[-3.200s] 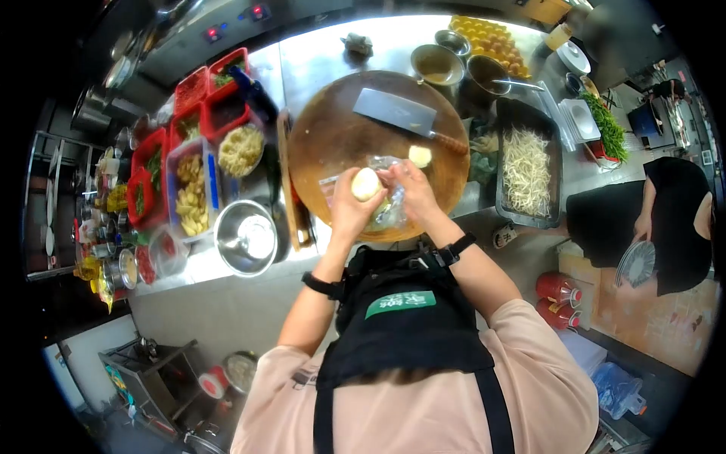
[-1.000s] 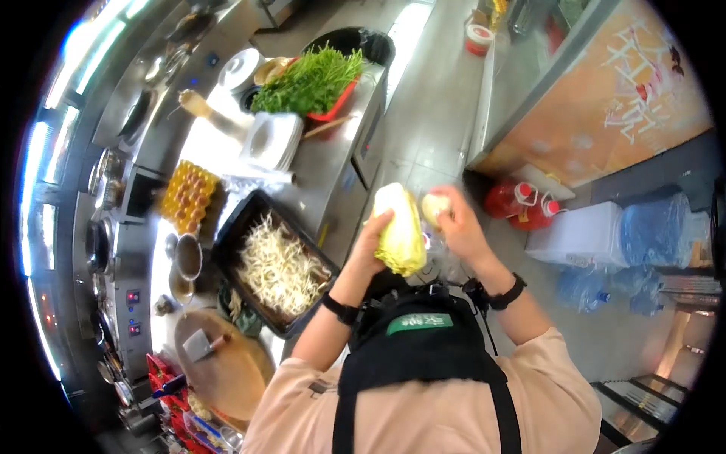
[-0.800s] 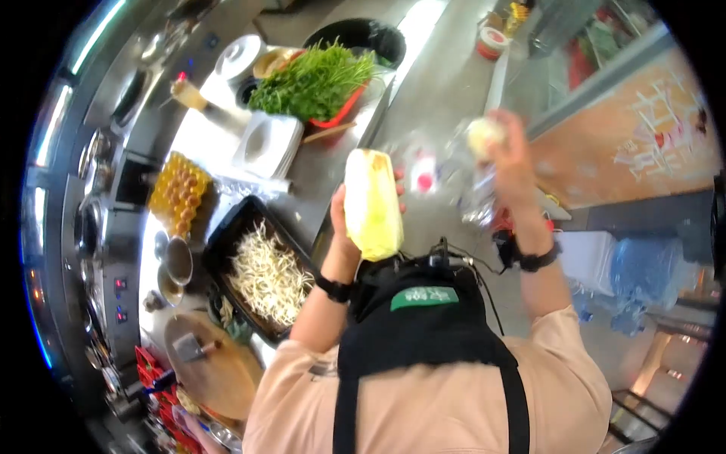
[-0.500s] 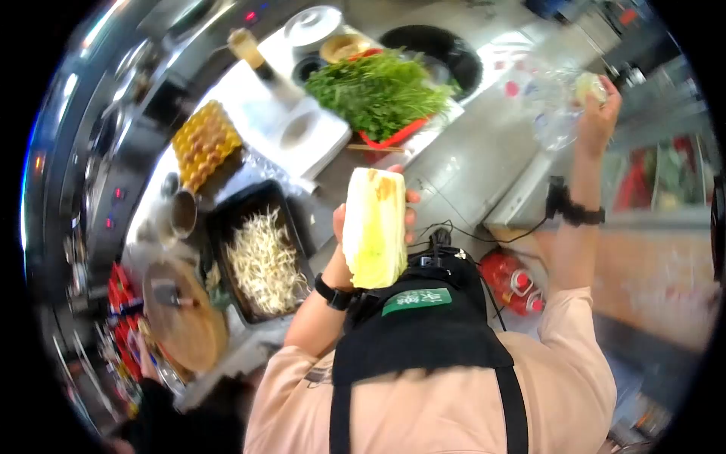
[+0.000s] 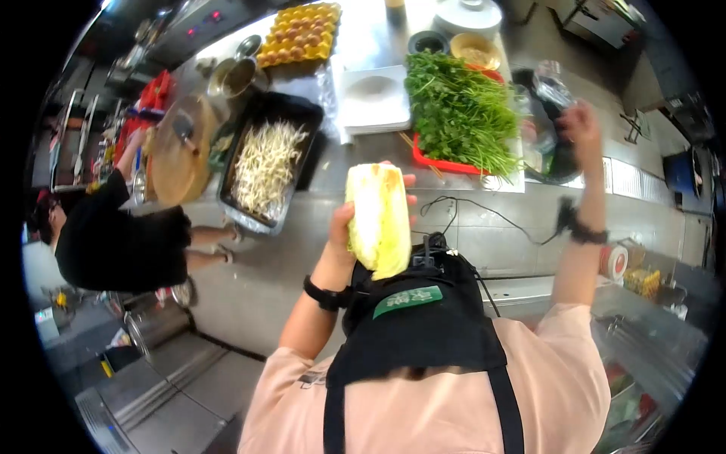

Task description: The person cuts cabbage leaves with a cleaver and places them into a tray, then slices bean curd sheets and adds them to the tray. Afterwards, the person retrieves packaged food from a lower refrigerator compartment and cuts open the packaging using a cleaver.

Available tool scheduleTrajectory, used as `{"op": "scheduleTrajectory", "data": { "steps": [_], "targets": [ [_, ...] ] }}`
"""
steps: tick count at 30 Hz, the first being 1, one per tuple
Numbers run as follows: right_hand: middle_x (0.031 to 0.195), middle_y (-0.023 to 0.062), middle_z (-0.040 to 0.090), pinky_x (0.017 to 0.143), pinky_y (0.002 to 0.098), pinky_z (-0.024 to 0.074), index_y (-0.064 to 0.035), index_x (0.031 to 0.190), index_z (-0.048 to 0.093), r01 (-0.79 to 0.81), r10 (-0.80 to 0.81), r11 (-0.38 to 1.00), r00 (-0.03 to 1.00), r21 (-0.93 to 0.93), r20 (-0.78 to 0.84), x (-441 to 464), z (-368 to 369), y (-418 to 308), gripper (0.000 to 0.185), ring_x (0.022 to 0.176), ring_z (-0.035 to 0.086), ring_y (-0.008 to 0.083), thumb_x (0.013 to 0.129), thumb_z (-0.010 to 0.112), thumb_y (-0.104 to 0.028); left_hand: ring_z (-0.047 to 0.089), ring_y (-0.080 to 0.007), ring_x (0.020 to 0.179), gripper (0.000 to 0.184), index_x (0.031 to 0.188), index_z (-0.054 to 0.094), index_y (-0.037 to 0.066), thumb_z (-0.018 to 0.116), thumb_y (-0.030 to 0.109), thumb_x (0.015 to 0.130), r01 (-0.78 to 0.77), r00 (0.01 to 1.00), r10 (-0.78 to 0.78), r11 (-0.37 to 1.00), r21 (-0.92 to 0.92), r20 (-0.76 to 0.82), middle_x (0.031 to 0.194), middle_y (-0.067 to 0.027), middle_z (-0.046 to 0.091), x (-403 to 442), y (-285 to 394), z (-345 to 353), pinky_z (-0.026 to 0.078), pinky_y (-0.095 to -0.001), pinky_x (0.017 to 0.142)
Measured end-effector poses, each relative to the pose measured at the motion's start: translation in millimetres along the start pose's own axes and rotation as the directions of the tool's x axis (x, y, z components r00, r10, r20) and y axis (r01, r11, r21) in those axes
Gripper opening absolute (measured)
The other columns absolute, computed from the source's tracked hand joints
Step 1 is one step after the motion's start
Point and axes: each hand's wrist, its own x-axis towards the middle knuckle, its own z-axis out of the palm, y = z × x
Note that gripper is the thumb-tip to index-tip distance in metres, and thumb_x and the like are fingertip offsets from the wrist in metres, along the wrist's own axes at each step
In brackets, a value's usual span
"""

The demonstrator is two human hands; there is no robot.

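Note:
A pale yellow-green Chinese cabbage (image 5: 380,221) lies in my left hand (image 5: 342,231), whose thumb and fingers wrap round its sides in front of my apron. My right hand (image 5: 581,125) is stretched out far to the right, over the edge of a black bin (image 5: 563,150). Motion smears its fingers, and what they hold, if anything, is unclear. Crumpled clear plastic (image 5: 553,85) shows just up and left of that hand, above the bin.
Green herbs (image 5: 461,110) fill a red tray beside white plates (image 5: 374,98). Further left are a black tray of bean sprouts (image 5: 266,166), an egg tray (image 5: 301,34) and a round chopping board (image 5: 175,163). Another person (image 5: 125,231) in black stands at the left. A cable hangs near my apron.
The view has swung to the right along the counter. My right hand moved outward to the bin, and the pale piece it held no longer shows. The cabbage has stayed in my left hand.

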Motion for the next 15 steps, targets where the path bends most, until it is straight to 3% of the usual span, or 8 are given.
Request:
{"op": "scheduleTrajectory", "data": {
  "steps": [1, 2, 3, 5, 6, 8, 10, 15],
  "targets": [
    [0.107, 0.0080, 0.061, 0.071, 0.0287, 0.0532, -0.0080, 0.128, 0.056, -0.111, 0.067, 0.968, 0.978, 0.226, 0.197, -29.8, 53.0, -51.1, 0.040, 0.088, 0.065, 0.0149, 0.094, 0.062, -0.027, 0.056, -0.0335, 0.119, 0.092, 0.147, 0.032, 0.004, 0.073, 0.046, 0.076, -0.017, 0.999, 0.021, 0.996, 0.088, -0.042, 0.140, -0.0248, 0.045, 1.5, -1.5, -4.6, 0.054, -0.0470, 0.094],
    [0.101, 0.0059, 0.059, 0.067, 0.0289, 0.0535, -0.0095, 0.127, 0.055, -0.092, -0.028, 0.960, 0.908, 0.263, 0.418, -58.6, 92.4, -86.4, 0.038, 0.082, 0.064, 0.0126, 0.092, 0.063, -0.022, 0.055, -0.0335, 0.121, 0.089, 0.145, 0.035, 0.001, 0.073, 0.044, 0.076, -0.030, 0.996, 0.043, 0.984, 0.176, -0.072, 0.140, -0.0247, 0.045, 0.4, -3.7, -8.4, 0.053, -0.0464, 0.095],
    [0.100, 0.0058, 0.058, 0.065, 0.0267, 0.0523, -0.0107, 0.128, 0.054, -0.202, 0.027, 0.945, 0.833, 0.259, 0.552, -84.5, 133.9, -112.9, 0.043, 0.077, 0.062, 0.0114, 0.089, 0.068, -0.022, 0.058, -0.0308, 0.118, 0.084, 0.141, 0.040, -0.003, 0.074, 0.039, 0.076, -0.081, 0.988, 0.110, 0.969, 0.233, -0.112, 0.135, -0.0225, 0.050, -2.2, -4.8, -9.2, 0.054, -0.0433, 0.094],
    [0.092, 0.0038, 0.057, 0.065, 0.0267, 0.0492, -0.0083, 0.125, 0.052, -0.204, -0.018, 0.955, 0.684, 0.216, 0.729, -117.0, 184.0, -150.0, 0.050, 0.077, 0.059, 0.0113, 0.086, 0.075, -0.030, 0.060, -0.0289, 0.115, 0.083, 0.141, 0.039, -0.002, 0.074, 0.037, 0.077, -0.070, 0.984, 0.115, 0.951, 0.302, -0.136, 0.132, -0.0208, 0.053, -14.5, 2.6, -17.9, 0.054, -0.0411, 0.093],
    [0.097, 0.0037, 0.054, 0.055, 0.0234, 0.0503, -0.0084, 0.125, 0.049, -0.115, -0.090, 0.970, 0.647, 0.214, 0.757, -123.6, 206.1, -154.2, 0.046, 0.071, 0.059, 0.0088, 0.089, 0.072, -0.025, 0.062, -0.0269, 0.113, 0.081, 0.141, 0.039, -0.002, 0.074, 0.034, 0.077, -0.046, 0.980, 0.112, 0.930, 0.366, -0.162, 0.129, -0.0191, 0.056, -21.9, 7.3, -20.7, 0.055, -0.0389, 0.092],
    [0.095, 0.0043, 0.055, 0.055, 0.0236, 0.0506, -0.0047, 0.123, 0.048, -0.093, -0.130, 0.969, 0.592, 0.227, 0.796, -127.4, 228.8, -166.1, 0.044, 0.071, 0.059, 0.0090, 0.090, 0.071, -0.023, 0.063, -0.0259, 0.110, 0.080, 0.141, 0.038, -0.002, 0.074, 0.032, 0.077, -0.075, 0.963, 0.172, 0.910, 0.408, -0.208, 0.127, -0.0176, 0.057, -39.1, 15.3, -22.6, 0.055, -0.0374, 0.092],
    [0.095, 0.0038, 0.056, 0.056, 0.0240, 0.0508, -0.0022, 0.122, 0.048, -0.384, -0.127, 0.864, 0.458, 0.325, 0.880, -130.7, 250.1, -165.7, 0.040, 0.070, 0.060, 0.0088, 0.092, 0.068, -0.018, 0.064, -0.0248, 0.108, 0.079, 0.140, 0.038, -0.002, 0.074, 0.030, 0.078, -0.092, 0.941, 0.224, 0.890, 0.448, -0.252, 0.125, -0.0162, 0.059, -57.1, 25.1, -30.0, 0.055, -0.0360, 0.091],
    [0.095, 0.0037, 0.060, 0.059, 0.0241, 0.0529, -0.0008, 0.115, 0.053, -0.303, -0.094, 0.903, 0.552, 0.305, 0.829, -146.5, 274.6, -184.5, 0.022, 0.074, 0.061, 0.0087, 0.095, 0.058, -0.007, 0.061, -0.0253, 0.114, 0.078, 0.140, 0.038, -0.002, 0.075, 0.026, 0.077, -0.130, 0.952, 0.203, 0.946, 0.297, -0.229, 0.128, -0.0159, 0.057, -86.3, 56.0, -51.3, 0.053, -0.0376, 0.095]
  ]
}}
